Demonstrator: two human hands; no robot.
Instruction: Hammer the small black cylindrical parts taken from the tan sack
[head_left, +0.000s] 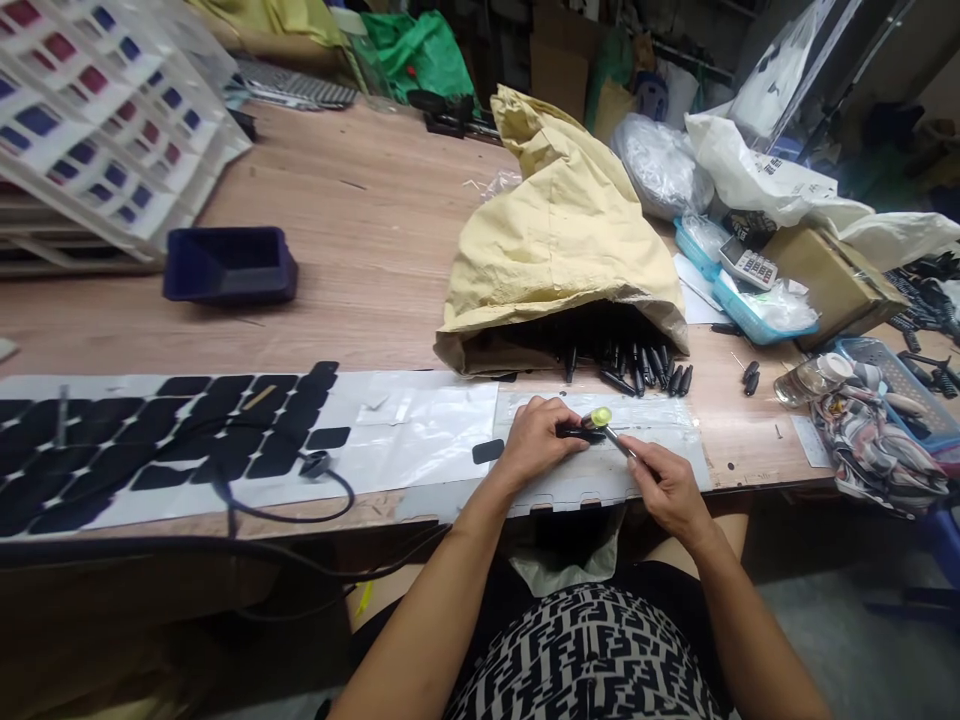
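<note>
My left hand [541, 437] is closed on a small black plastic part [592, 436], pressed down on the grey board at the table's front edge. My right hand [667, 485] grips the metal handle of a small hammer [621, 443]. Its yellow-green head [600, 416] is right above the black part, close to my left fingertips; whether it touches the part I cannot tell. Just beyond my hands, several black plastic pieces [637, 368] spill from the mouth of a yellow sack [562, 240].
Black rounded pads [232, 425] lie on a white sheet to the left, with a black cable [330, 510] across it. Behind stand a dark blue bin [229, 266] and a white basket [112, 130]. A jar [814, 380], cloth [874, 440] and blue trays are at right. Another person's arm [285, 45] shows at back.
</note>
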